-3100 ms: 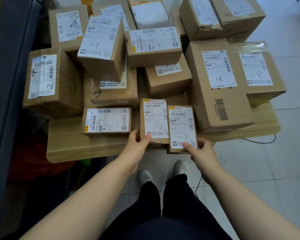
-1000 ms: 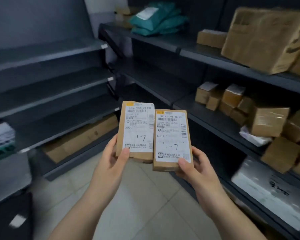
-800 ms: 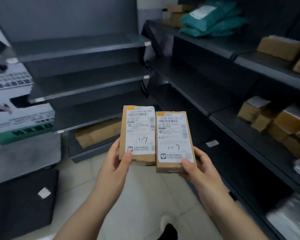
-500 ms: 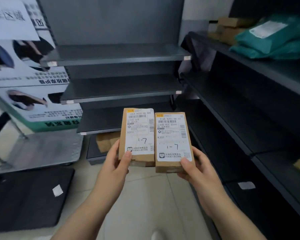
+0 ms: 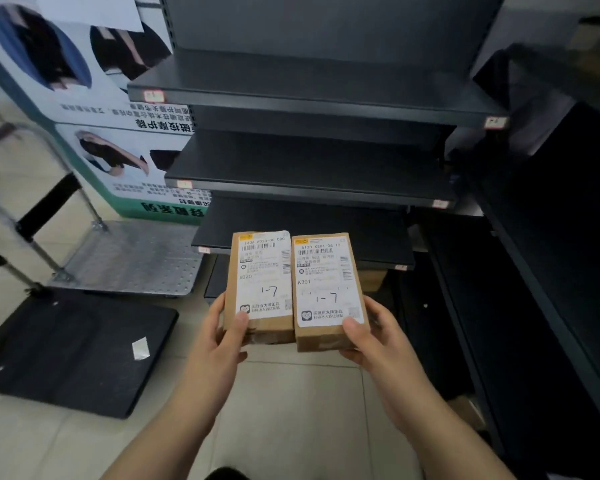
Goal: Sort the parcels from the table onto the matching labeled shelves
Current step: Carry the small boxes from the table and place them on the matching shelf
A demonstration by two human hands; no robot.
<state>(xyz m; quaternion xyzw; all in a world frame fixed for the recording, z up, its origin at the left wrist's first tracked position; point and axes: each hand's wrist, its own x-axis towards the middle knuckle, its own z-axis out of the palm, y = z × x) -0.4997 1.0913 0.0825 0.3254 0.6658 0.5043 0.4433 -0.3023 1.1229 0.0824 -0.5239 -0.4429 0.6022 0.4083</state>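
- Only the person's two arms and hands show, seen from a camera worn on their own head.
- The left hand (image 5: pixel 222 337) is bare, with a short, plain thumbnail (image 5: pixel 242 317).
- The right hand (image 5: pixel 371 336) is also bare, and its thumbnail (image 5: pixel 351 322) is short and plain.
- The left forearm (image 5: pixel 187 410) is uncovered from the wrist down to the lower edge of the view.
- The right forearm (image 5: pixel 426 414) is uncovered along the same stretch.
- A small dark patch (image 5: pixel 226 474) sits at the bottom edge between the arms. It may be dark clothing, but too little shows to tell.
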